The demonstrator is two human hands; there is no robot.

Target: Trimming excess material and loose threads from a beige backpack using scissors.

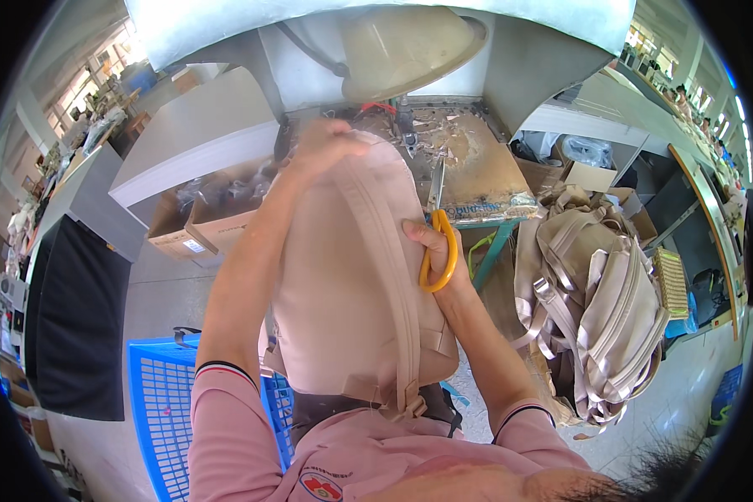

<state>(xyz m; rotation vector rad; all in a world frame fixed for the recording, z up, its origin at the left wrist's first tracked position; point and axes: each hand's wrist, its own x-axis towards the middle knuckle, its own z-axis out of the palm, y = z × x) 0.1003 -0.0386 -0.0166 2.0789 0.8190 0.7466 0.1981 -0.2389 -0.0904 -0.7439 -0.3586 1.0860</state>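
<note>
A pale pink-beige backpack (351, 284) stands upright in front of me, one long strap running down its face to a buckle near my lap. My left hand (330, 144), slightly blurred, is closed on the bag's top edge. At the bag's right side, my right hand (433, 251) holds scissors (449, 263) with orange handles, their blades pointing away from me over the workbench. The thumb of this hand lies against the bag's edge. The fingers behind the scissors are partly hidden.
A worn workbench (485, 167) littered with scraps stands ahead beneath a beige lamp-like hood (410, 50). More backpacks (594, 301) are heaped at the right. A blue plastic basket (161, 410) sits at lower left, with cardboard boxes (217, 226) beyond it.
</note>
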